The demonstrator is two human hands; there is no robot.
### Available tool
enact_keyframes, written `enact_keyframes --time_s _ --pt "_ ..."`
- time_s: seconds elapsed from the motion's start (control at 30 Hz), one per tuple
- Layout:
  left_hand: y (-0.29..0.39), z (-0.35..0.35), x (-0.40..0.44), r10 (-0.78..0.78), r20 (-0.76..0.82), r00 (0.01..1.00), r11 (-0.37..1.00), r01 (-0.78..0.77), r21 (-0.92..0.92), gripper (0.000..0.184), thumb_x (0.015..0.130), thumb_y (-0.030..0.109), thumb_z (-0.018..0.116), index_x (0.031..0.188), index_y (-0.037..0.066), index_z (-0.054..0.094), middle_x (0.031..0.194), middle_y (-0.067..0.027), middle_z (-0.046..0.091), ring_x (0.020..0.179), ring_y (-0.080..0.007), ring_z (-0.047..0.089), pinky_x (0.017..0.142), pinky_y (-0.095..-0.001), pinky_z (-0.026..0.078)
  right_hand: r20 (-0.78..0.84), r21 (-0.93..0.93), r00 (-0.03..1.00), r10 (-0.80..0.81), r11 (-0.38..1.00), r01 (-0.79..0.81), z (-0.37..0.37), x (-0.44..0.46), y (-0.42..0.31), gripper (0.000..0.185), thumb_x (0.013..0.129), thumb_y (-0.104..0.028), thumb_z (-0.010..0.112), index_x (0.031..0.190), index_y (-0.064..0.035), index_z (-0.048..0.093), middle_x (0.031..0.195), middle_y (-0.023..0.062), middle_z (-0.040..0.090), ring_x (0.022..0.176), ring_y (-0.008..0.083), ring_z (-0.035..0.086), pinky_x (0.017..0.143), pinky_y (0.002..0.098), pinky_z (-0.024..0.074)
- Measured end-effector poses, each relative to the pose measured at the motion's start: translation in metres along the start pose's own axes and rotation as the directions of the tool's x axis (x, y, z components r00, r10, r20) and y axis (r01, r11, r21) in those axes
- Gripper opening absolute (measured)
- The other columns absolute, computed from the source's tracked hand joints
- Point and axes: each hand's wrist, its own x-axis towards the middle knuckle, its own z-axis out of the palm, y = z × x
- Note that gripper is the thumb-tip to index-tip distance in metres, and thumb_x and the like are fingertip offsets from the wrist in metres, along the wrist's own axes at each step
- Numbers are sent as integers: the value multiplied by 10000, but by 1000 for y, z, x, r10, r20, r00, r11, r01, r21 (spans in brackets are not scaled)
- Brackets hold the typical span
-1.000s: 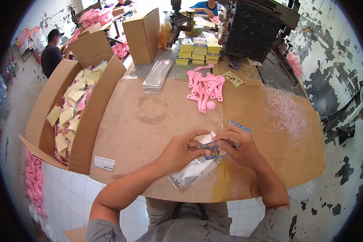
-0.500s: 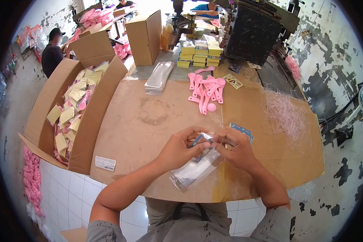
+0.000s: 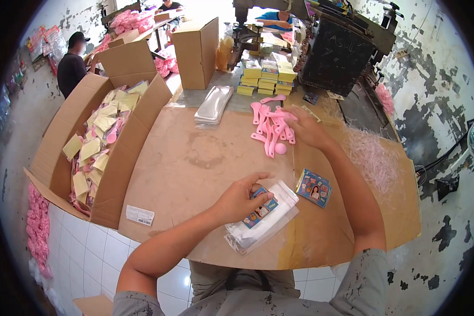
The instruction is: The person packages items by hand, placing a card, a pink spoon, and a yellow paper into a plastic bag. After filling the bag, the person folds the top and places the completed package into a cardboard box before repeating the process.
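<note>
In the head view, the desk (image 3: pixel 179 192) is covered with brown cardboard, marked by a round stain left of the pile of pink spoons (image 3: pixel 269 130). A printed label (image 3: pixel 140 215) lies further left of that pile and nearer the person, and a tangle of pale shreds (image 3: pixel 374 158) spreads to its right. White floor tiles (image 3: pixel 84 247) show past the near edge, well apart from the pile; the wall (image 3: pixel 432 79) to its far right is peeling. A black metal box (image 3: pixel 336 60) stands behind the pile to the right, stacks of yellow cards (image 3: pixel 266 73) directly behind it.

Left of the pile stands an open carton (image 3: pixel 134 152), heaped with transparent packets (image 3: pixel 92 147) showing pale yellow cards and pink pieces. A taller carton (image 3: pixel 197 55) stands behind the pile to the left, and a stack of transparent bags (image 3: pixel 214 104) lies just left of it.

Nearer the person than the pile, the left hand (image 3: pixel 242 201) pinches a blue card (image 3: pixel 259 213) between thumb and fingers, above more bags (image 3: pixel 247 239). The right hand (image 3: pixel 306 126) is at the pile's right side; whether its fingers grip a spoon cannot be told.
</note>
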Motion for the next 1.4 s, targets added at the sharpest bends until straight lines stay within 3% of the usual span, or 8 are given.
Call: enact_keyframes --time_s 0.27,0.5,0.57,0.87,0.97,1.17,1.37,1.4 --pt "-7 2 2 44 38 998 999 -43 -25 433 1028 56 628 1440 15 503 1098 -86 741 978 -72 659 815 -244 546 80 -364 997 18 931 13 66 102 81 546 1069 -427 361 1394 -49 584 1510 199 510 1405 373 470 1164 482 359" --pt "-4 3 -1 103 -4 995 994 -102 43 444 984 153 695 1389 21 568 1011 -158 756 898 -160 715 785 -318 561 165 -386 967 192 915 -116 63 73 37 524 1060 -421 396 1384 -56 587 1387 209 558 1337 383 499 1134 520 371" --pt "-5 2 0 131 -11 991 981 -128 147 407 999 112 677 1380 14 571 1021 -106 755 919 -103 678 793 -281 551 117 -378 980 161 920 -106 63 46 21 505 1054 -413 427 1382 -66 593 1318 209 578 1295 385 518 1110 523 388" --pt "-3 2 -2 100 10 995 976 -100 195 299 1010 114 670 1277 -17 637 1015 -66 745 884 -91 672 767 -271 555 123 -31 992 -22 999 26 25 -29 -30 327 959 -236 634 1246 -98 710 1288 178 599 1246 369 535 1102 489 398" --pt "-11 2 2 167 -46 985 986 -165 41 281 1026 138 658 1254 -26 647 986 -49 747 862 -83 676 751 -255 554 294 -150 955 -36 985 83 2 -46 -58 274 929 -164 671 1190 -114 738 1289 140 620 1234 337 544 1099 463 397" --pt "17 -2 -3 28 -38 999 987 -33 -157 275 1031 164 664 1237 -18 655 966 -35 744 854 -42 670 733 -215 545 128 -276 967 -222 928 250 4 -65 -72 231 900 -72 697 1125 -94 745 1178 89 676 1153 294 591 1076 446 400" --pt "18 -2 -4 36 -38 999 964 -44 -261 257 1032 177 665 1201 -18 662 950 -29 742 817 -32 659 701 -210 535 -131 289 991 -15 956 52 -20 -87 -116 195 924 -41 672 1111 -53 726 1168 116 676 997 331 652 1009 428 452" --pt "19 -2 -4 43 -42 998 960 -53 -274 251 1032 178 666 1190 -17 664 949 -29 742 813 -32 658 697 -210 534 -82 230 996 24 973 -4 -19 -93 -116 204 920 -41 674 1117 -51 724 1167 118 673 1024 330 645 1002 427 460"
